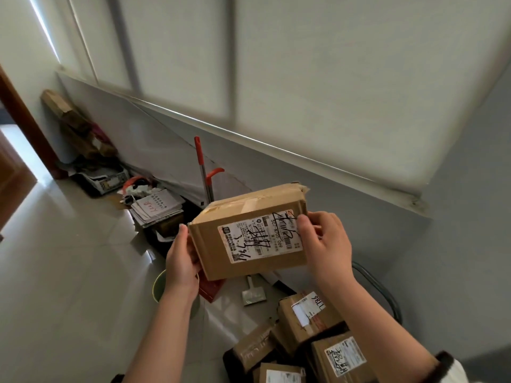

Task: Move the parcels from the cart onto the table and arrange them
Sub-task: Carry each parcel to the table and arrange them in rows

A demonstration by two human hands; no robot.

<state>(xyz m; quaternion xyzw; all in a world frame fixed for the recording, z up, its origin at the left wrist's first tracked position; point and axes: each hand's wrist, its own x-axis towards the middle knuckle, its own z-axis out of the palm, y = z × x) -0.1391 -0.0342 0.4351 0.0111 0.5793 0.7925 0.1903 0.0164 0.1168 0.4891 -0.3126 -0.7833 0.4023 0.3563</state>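
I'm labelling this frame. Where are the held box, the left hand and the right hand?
held box [249,233]: head view, on its shipping label.
left hand [181,262]: head view, back of hand.
right hand [325,244]: head view, back of hand.

A held box [250,233] sits mid-frame, with the left hand [181,261] at its nine o'clock edge and the right hand [323,244] at its three o'clock edge. Parcels [309,319] crowd together on the cart [378,286] at five o'clock of the box. A paper stack [156,207] lies on the floor at ten o'clock.
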